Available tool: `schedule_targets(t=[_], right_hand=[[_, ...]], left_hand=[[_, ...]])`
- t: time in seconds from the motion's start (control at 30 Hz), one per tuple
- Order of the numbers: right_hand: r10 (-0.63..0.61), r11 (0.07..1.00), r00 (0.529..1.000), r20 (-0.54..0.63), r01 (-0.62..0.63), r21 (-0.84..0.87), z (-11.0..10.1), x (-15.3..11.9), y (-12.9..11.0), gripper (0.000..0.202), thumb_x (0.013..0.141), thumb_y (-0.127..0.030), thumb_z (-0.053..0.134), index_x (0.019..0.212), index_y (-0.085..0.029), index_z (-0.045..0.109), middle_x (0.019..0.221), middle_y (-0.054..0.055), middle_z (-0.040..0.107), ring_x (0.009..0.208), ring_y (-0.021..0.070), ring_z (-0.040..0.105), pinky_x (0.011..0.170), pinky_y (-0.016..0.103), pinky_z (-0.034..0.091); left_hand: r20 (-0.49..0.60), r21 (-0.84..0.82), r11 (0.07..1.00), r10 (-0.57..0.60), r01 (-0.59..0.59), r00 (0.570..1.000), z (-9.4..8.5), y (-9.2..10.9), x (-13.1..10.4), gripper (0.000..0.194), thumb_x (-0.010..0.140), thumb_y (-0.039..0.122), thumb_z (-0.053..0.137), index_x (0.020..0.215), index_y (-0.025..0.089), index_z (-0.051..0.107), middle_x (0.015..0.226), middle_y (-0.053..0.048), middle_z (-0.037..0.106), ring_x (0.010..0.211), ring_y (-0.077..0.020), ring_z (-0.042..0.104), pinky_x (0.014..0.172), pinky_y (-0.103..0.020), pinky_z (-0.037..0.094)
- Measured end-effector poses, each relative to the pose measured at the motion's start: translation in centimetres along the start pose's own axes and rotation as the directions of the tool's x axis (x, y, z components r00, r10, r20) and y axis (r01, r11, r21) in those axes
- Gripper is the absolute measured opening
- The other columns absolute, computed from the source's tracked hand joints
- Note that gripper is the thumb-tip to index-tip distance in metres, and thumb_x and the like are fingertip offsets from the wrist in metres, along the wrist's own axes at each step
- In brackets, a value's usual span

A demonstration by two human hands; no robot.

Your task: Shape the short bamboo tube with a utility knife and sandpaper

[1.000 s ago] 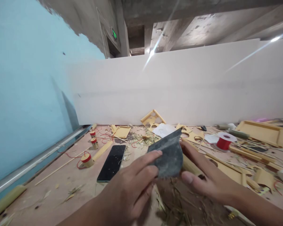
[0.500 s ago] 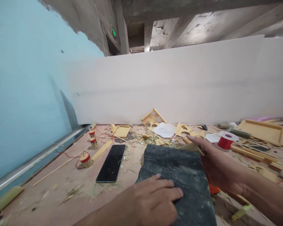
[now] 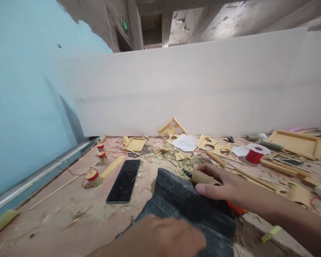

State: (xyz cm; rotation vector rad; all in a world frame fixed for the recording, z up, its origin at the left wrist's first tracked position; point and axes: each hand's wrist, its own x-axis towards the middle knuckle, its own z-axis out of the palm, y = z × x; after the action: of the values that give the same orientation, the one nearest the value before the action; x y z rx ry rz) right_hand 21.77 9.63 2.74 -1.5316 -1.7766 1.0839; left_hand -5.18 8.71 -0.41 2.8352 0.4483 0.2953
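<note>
My right hand (image 3: 220, 182) is closed round a short tan bamboo tube (image 3: 204, 177), thumb on the near side and fingers over the far side. The tube lies over the far edge of a creased, dark grey sheet (image 3: 187, 203) that looks like worn sandpaper. On the sheet's near part rests my left hand (image 3: 173, 235), smeared by motion, so its fingers cannot be made out. Just left of the tube is a small dark object (image 3: 187, 173) of unclear kind. Something orange (image 3: 237, 207) shows from under the sheet's right side.
Left of the sheet lies a phone (image 3: 123, 181), beside a red-topped bamboo piece (image 3: 93, 177) with red cord. Shavings (image 3: 163, 154) and cut-out wooden panels (image 3: 215, 145) litter the back. A red thread spool (image 3: 254, 155) stands right. A white partition (image 3: 189, 89) closes off the far side.
My right hand has come left and over the sheet, bringing the bamboo tube into clearer view. The sheet has creased and its far right corner has dropped. My left hand has moved slightly nearer.
</note>
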Motion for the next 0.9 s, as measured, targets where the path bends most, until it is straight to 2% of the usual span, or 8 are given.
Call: schedule_targets(t=[0.13,0.23,0.4,0.53,0.6,0.7,0.8,0.9], right_hand=[[-0.030,0.993,0.999,-0.022,0.028,-0.111,0.7,0.1,0.2,0.057,0.079,-0.069,0.075,0.119,-0.030,0.064,0.099,0.004,0.076,0.090,0.0319,0.072,0.073,0.040,0.058],[-0.026,0.982,0.998,-0.048,0.017,-0.186,1.1,0.2,0.4,0.066,0.076,-0.069,0.077,0.124,-0.028,0.061,0.103,0.005,0.076,0.092,0.0321,0.072,0.076,0.040,0.058],[-0.089,0.932,0.992,-0.085,0.053,-0.360,1.4,0.0,0.5,0.082,0.073,-0.069,0.080,0.136,-0.025,0.054,0.119,0.012,0.071,0.101,0.0344,0.069,0.086,0.045,0.058],[-0.253,0.872,0.967,-0.024,0.217,-0.439,2.0,-0.2,0.4,0.095,0.070,-0.074,0.081,0.145,-0.023,0.052,0.148,0.017,0.054,0.130,0.0392,0.057,0.108,0.051,0.049],[-0.280,0.853,0.956,0.082,0.287,-0.435,2.7,-0.3,0.2,0.106,0.063,-0.079,0.082,0.147,-0.021,0.053,0.153,0.019,0.048,0.136,0.0416,0.051,0.113,0.052,0.046],[-0.296,0.831,0.936,0.192,0.352,-0.431,3.8,-0.4,-0.1,0.107,0.061,-0.079,0.083,0.146,-0.021,0.057,0.146,0.019,0.054,0.134,0.0425,0.052,0.112,0.053,0.046],[-0.307,0.820,0.923,0.231,0.380,-0.428,4.8,-0.7,-0.2,0.101,0.072,-0.078,0.077,0.152,-0.022,0.053,0.146,0.019,0.054,0.134,0.0417,0.052,0.112,0.055,0.045],[-0.300,0.825,0.932,0.206,0.362,-0.435,5.6,-1.0,-0.2,0.101,0.079,-0.078,0.071,0.154,-0.017,0.048,0.151,0.023,0.049,0.137,0.0429,0.049,0.114,0.057,0.043]], left_hand=[[-0.267,0.028,0.984,-0.163,0.177,0.950,-1.4,-0.5,0.4,0.047,0.098,0.029,0.059,0.143,0.022,0.047,0.141,-0.015,0.060,0.127,-0.0319,0.061,0.106,-0.045,0.052],[-0.166,0.057,0.975,-0.203,0.215,0.965,-1.6,-1.3,0.1,0.075,0.098,0.037,0.065,0.162,0.021,0.030,0.167,-0.017,0.035,0.154,-0.0376,0.031,0.124,-0.057,0.032],[0.103,0.002,0.944,-0.330,0.331,0.939,-2.0,-1.5,-0.3,0.070,0.100,0.047,0.065,0.160,0.018,0.041,0.165,-0.016,0.039,0.153,-0.0384,0.035,0.125,-0.062,0.026],[0.199,0.011,0.939,-0.338,0.343,0.920,-2.7,-2.0,-0.1,0.073,0.101,0.052,0.063,0.159,0.014,0.042,0.165,-0.018,0.037,0.153,-0.0380,0.035,0.125,-0.060,0.027],[0.219,-0.004,0.954,-0.291,0.299,0.931,-2.9,-2.5,-0.1,0.077,0.098,0.053,0.068,0.160,0.016,0.041,0.165,-0.018,0.037,0.153,-0.0359,0.035,0.126,-0.057,0.026],[0.191,0.012,0.965,-0.259,0.262,0.947,-2.6,-3.1,-0.2,0.086,0.091,0.052,0.079,0.161,0.021,0.039,0.167,-0.018,0.032,0.155,-0.0367,0.030,0.126,-0.060,0.021],[0.066,0.066,0.926,-0.375,0.371,0.925,-1.7,-3.1,-0.5,0.090,0.083,0.048,0.086,0.157,0.017,0.045,0.163,-0.025,0.037,0.152,-0.0415,0.036,0.124,-0.060,0.028],[0.090,0.044,0.896,-0.444,0.441,0.892,-1.1,-2.9,-0.7,0.078,0.086,0.037,0.085,0.152,0.011,0.052,0.159,-0.027,0.043,0.149,-0.0402,0.042,0.123,-0.053,0.034]])
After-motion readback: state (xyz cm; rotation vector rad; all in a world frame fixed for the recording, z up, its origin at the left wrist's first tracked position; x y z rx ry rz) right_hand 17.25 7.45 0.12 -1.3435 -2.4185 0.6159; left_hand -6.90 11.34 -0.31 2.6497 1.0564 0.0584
